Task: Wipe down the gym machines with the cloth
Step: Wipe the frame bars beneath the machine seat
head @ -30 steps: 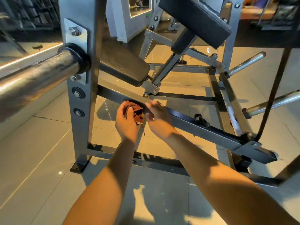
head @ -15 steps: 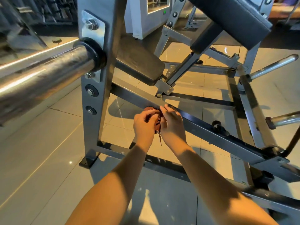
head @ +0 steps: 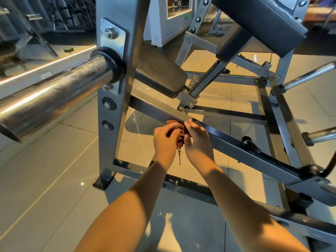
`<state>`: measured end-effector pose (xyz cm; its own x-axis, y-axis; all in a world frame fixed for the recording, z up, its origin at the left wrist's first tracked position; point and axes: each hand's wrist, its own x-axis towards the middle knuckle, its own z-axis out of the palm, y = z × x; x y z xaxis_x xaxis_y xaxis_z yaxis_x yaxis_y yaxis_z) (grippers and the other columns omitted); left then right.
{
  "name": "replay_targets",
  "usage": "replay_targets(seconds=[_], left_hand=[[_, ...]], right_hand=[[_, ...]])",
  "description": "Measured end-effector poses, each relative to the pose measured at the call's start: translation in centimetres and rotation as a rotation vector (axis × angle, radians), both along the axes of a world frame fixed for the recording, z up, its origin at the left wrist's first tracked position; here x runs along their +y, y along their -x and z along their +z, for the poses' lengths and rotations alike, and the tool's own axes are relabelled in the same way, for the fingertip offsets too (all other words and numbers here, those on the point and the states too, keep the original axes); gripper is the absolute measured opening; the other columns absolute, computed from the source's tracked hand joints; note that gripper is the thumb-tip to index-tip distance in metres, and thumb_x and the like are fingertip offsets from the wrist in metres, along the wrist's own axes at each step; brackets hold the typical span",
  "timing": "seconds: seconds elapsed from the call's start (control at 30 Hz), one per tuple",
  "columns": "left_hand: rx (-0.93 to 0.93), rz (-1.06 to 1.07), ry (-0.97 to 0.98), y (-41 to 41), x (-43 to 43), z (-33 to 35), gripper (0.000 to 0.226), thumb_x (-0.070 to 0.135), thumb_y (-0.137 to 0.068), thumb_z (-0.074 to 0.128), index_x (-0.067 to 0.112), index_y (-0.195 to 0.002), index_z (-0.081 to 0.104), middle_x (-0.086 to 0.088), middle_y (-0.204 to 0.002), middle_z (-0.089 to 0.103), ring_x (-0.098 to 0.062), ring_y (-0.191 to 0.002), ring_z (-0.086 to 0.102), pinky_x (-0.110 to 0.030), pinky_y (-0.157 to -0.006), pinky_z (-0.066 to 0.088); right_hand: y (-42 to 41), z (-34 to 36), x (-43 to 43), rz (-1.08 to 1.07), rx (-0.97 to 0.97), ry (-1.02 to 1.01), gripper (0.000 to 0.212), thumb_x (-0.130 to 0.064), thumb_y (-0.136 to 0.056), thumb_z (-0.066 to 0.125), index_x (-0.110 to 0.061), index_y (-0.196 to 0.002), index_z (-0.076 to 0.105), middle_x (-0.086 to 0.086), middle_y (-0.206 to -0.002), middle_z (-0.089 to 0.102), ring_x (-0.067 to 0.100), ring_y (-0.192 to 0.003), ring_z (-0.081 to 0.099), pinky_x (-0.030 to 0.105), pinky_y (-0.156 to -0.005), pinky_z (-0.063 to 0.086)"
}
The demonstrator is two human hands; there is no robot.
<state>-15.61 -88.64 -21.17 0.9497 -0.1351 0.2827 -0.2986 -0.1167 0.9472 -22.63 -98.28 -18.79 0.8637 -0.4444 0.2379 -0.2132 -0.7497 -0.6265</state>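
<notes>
Cloth (head: 180, 138) – reddish-brown, bunched into a wad – sat between your two hands, right up against the near face of the sloping beam (head: 156, 110). A frayed thread (head: 179, 158) hung below it. Your left hand (head: 166, 140) had fingers curled round the wad from the left. Your right hand (head: 197, 140) closed on it from the other side, fingertips bent over the top edge. Both gripped it; neither was spread flat. Whether the wad actually pressed on the metal or just sat in front of it, can't tell – the hands covered the contact.

Key relation: the beam's long axis ran from upper left, at the upright (head: 116, 124), down to lower right toward the strap (head: 248, 142). The cloth was near the upper end, so most of the beam's length lay to your right and downhill. Your right hand was the nearer one to that stretch. My read: you were regrouping the wad, and the next stroke should slide along that axis, right hand leading. Pad (head: 160, 77) sat above the beam, chrome bar (head: 54, 95) off to the left.
</notes>
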Motion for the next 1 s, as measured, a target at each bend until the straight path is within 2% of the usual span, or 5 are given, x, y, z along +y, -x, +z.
replay_targets(seconds=[0.13,0.33,0.67,0.9,1.0], left_hand=[[0.066,0.15,0.247,-1.0,1.0,1.4,0.028,0.025,-0.095,0.064,0.05,-0.108,0.062,0.008,-0.123,0.061,-0.009,-0.114,0.061,-0.028,-0.092,0.056],[0.058,0.045,0.058,1.8,-1.7,0.4,0.025,0.014,-0.098,0.063,0.033,-0.113,0.062,0.009,-0.115,0.055,-0.007,-0.107,0.057,-0.006,-0.077,0.048],[0.116,0.228,0.25,0.5,-0.7,1.6,0.024,0.018,-0.1,0.06,0.036,-0.116,0.062,0.006,-0.122,0.053,-0.006,-0.109,0.057,-0.01,-0.078,0.051],[0.222,-0.091,0.263,4.1,-3.8,-0.7,0.017,0.017,-0.097,0.062,0.019,-0.111,0.072,-0.005,-0.121,0.053,-0.025,-0.114,0.061,-0.039,-0.097,0.057],[0.167,0.009,0.227,3.4,-3.0,0.0,0.023,0.019,-0.101,0.058,0.023,-0.122,0.068,0.0,-0.125,0.052,-0.015,-0.113,0.059,-0.025,-0.093,0.057]], right_hand=[[0.3,-0.1,-0.2,0.047,-0.02,0.004,0.051,-0.019,-0.106,0.049,-0.027,-0.155,0.037,-0.009,-0.164,0.028,0.014,-0.153,0.018,0.042,-0.125,0.023],[0.4,-0.6,-0.5,0.012,0.008,-0.043,0.048,-0.03,-0.106,0.048,-0.035,-0.153,0.039,-0.011,-0.163,0.03,0.018,-0.151,0.027,0.039,-0.119,0.031],[0.9,-1.1,-0.6,0.018,-0.064,-0.097,0.046,-0.024,-0.106,0.048,-0.032,-0.151,0.042,-0.013,-0.162,0.031,0.009,-0.151,0.025,0.03,-0.118,0.028],[2.8,-2.6,-2.3,0.029,-0.077,0.024,0.045,-0.025,-0.107,0.048,-0.024,-0.151,0.044,-0.006,-0.161,0.035,0.016,-0.15,0.027,0.033,-0.122,0.025],[3.5,-3.5,-2.7,0.005,-0.122,0.047,0.046,-0.019,-0.104,0.054,-0.017,-0.15,0.047,0.001,-0.16,0.038,0.021,-0.15,0.029,0.042,-0.122,0.029]])
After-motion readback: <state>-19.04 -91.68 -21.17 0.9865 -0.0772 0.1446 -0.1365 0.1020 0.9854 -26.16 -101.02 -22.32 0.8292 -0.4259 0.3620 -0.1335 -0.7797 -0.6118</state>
